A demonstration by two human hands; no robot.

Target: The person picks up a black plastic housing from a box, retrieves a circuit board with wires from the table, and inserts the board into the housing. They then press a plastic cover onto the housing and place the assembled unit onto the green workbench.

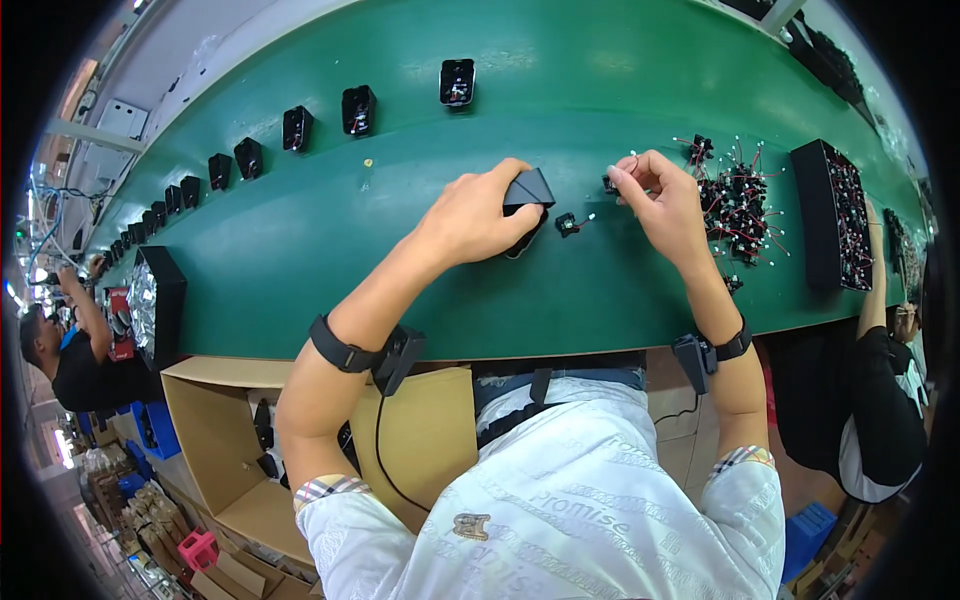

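Note:
My left hand [478, 213] is closed round a dark plastic housing [530, 188], holding it tilted just above the green work surface. My right hand [658, 200] pinches a small black part with wires [610, 184] between thumb and fingertips. On the surface between the two hands lies another small wired part [570, 224], black with red wires and a white plug. Right of my right hand spreads a loose pile of wired parts [742, 210], black with red wires and white ends.
A row of black housings [358, 110] curves along the far side to the left. A black box of wired parts [825, 215] stands at right, a foil-lined black box [160, 300] at left. An open cardboard box [215, 420] sits below the edge. Other people work on both sides.

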